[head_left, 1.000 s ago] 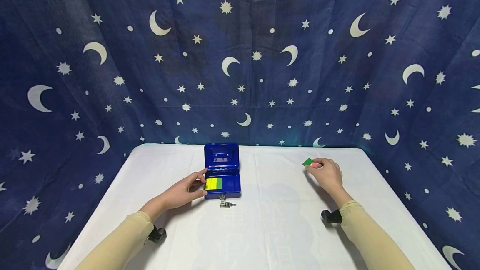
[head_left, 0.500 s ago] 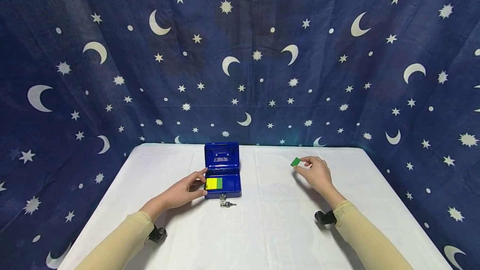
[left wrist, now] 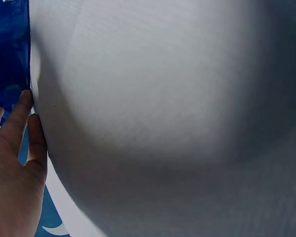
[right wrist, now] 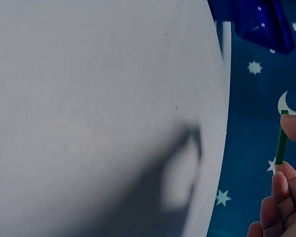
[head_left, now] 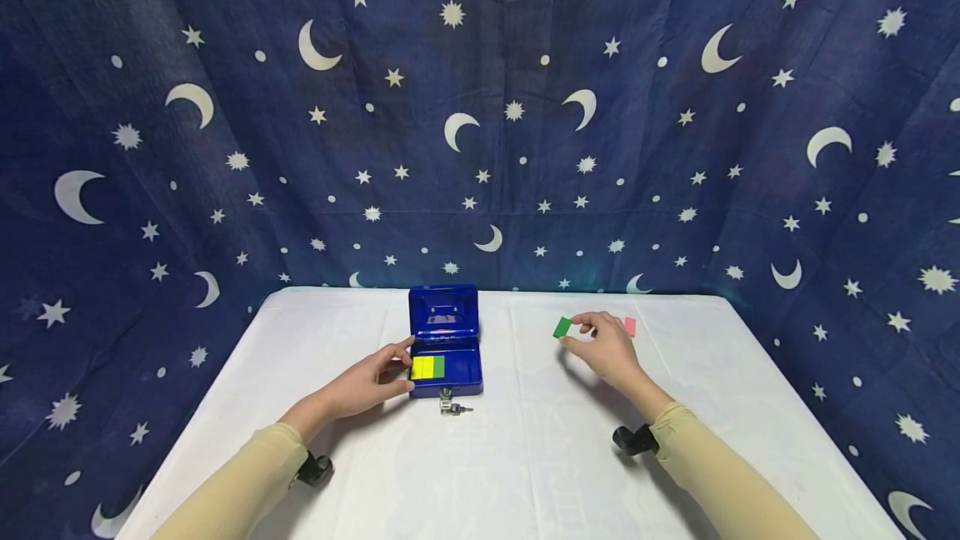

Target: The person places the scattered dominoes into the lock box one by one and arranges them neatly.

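Observation:
A small blue cash box point(head_left: 465, 367) stands on the table with its lid point(head_left: 443, 312) raised. Inside, at the left, yellow blocks point(head_left: 422, 367) and a green block point(head_left: 439, 367) lie side by side. My left hand point(head_left: 360, 382) rests against the box's left side, the thumb near the front corner and a fingertip near the back one. My right hand point(head_left: 606, 350) pinches a thin green domino block point(head_left: 562, 327) between thumb and fingers, above the table to the right of the box. In the right wrist view the domino block point(right wrist: 282, 140) shows edge-on.
A pink block point(head_left: 631, 327) lies on the table behind the right hand. Keys point(head_left: 457, 409) hang at the lock on the box's front. White cloth point(head_left: 510, 473) covers the table, and a dark blue curtain point(head_left: 510, 165) with moons and stars surrounds it.
My right hand has moved left with the green domino block, away from the pink block, which has come into view behind it. The left hand and the box have stayed in place.

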The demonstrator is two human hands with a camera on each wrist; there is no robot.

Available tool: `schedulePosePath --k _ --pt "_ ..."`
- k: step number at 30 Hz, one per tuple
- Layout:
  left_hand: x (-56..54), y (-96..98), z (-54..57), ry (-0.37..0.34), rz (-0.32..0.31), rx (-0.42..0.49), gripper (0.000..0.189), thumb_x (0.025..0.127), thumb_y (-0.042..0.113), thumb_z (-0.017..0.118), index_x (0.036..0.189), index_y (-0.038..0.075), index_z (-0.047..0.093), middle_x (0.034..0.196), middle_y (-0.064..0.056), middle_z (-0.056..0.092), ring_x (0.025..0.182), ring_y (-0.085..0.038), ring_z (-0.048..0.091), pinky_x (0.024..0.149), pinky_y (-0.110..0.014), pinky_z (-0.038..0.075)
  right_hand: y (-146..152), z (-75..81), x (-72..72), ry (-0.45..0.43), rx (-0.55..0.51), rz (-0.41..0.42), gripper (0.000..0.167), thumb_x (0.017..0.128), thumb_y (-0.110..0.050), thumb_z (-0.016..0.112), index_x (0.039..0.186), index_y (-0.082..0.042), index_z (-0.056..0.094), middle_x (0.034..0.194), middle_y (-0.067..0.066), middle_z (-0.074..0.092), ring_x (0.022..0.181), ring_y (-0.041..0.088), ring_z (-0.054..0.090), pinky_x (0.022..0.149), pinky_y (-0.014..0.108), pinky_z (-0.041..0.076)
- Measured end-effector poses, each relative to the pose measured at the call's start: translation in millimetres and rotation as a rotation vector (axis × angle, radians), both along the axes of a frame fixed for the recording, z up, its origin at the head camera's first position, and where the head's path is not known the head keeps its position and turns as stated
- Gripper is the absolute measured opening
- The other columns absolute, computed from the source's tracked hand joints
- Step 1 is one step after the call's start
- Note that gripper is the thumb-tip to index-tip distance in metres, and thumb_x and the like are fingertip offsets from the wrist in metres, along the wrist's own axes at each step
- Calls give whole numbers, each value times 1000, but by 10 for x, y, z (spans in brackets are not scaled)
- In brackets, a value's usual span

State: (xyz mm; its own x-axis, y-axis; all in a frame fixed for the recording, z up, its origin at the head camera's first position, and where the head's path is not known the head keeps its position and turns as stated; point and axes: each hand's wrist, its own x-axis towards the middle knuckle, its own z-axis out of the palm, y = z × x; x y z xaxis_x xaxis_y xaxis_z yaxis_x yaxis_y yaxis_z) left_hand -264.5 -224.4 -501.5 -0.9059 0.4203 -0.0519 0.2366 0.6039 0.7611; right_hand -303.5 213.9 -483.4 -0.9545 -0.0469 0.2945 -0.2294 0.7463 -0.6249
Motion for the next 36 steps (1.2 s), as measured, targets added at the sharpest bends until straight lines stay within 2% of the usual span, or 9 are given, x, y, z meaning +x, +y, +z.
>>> schedulePosePath --k 4,10,16,23,28,36 --pt "7 -4 7 -4 5 3 38 95 40 72 118 18 51 166 5 26 140 -26 47 117 -48 34 -70 2 14 11 9 19 44 80 -33 83 115 -9 72 94 2 61 93 24 53 79 36 41" --pt "18 1 17 -1 10 -3 37 95 39 73 117 19 51 166 4 26 139 -27 48 117 -49 34 -147 9 33 -2 12 40 44 80 -34 83 116 -10 72 96 4 62 95 24 53 80 37 41" --pt "18 13 19 -5 18 -6 36 95 38 72 117 18 52 166 4 27 139 -28 48 118 -50 33 -237 29 56 -4 10 76 43 80 -34 83 115 -12 72 93 0 60 94 22 53 82 38 41" --pt "4 10 5 2 17 -6 36 95 38 73 117 19 52 165 4 27 139 -27 49 118 -49 34 -329 44 86 -10 -10 118 42 80 -35 82 115 -14 72 95 5 62 92 21 52 83 39 40" --pt "2 6 -1 4 10 -3 36 95 38 72 117 19 51 166 4 27 139 -27 49 117 -49 34 -390 49 98 -7 -2 124 41 80 -36 84 114 -15 73 93 -2 60 91 19 52 82 37 41" --pt "10 7 4 -5 7 2 36 96 38 72 118 18 51 166 4 26 140 -28 47 117 -48 34 -509 64 113 -20 1 152 41 79 -35 84 112 -13 72 92 -3 59 91 19 51 82 37 41"
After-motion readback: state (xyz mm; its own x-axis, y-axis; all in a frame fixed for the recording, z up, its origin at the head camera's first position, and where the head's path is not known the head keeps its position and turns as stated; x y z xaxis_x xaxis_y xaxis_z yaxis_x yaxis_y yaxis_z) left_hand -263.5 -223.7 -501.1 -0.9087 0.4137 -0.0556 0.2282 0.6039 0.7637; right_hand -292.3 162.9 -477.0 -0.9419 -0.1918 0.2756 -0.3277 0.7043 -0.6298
